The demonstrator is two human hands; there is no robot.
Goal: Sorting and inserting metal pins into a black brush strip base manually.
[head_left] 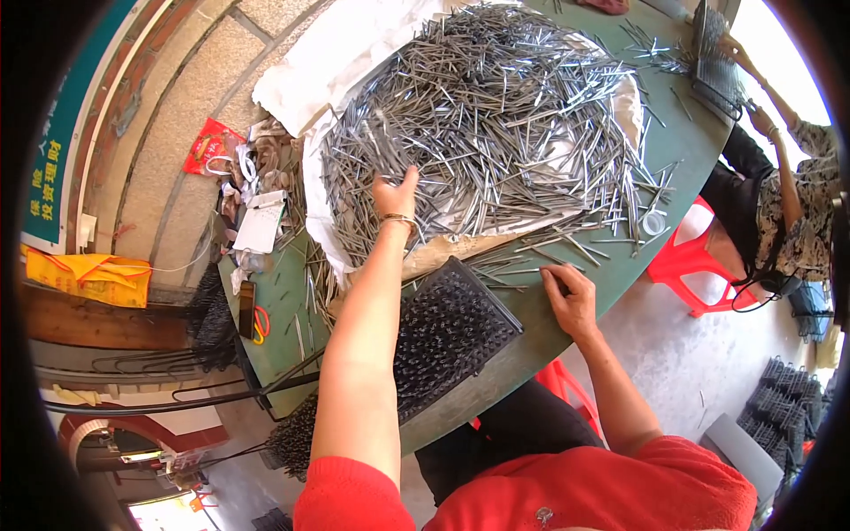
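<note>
My left hand (396, 193) reaches into the near left part of a large heap of thin grey metal sticks (496, 106). Its fingers are closed around a small bundle of metal sticks (381, 142), somewhat blurred. The heap lies on pale wrapping sheeting (310, 190). My right hand (574, 301) rests near the table's front edge, fingers curled in; what they hold, if anything, is hidden. Between my arms stands a block of densely packed black pieces (452, 323), partly behind my left forearm.
Loose sticks lie on the green table (624, 274), near a small clear cap (653, 223). Scissors (261, 325) and a dark phone (247, 310) lie left. Across the right corner, another person's hands (744, 84) hold a dark rack (715, 62). A red stool (695, 261) stands right.
</note>
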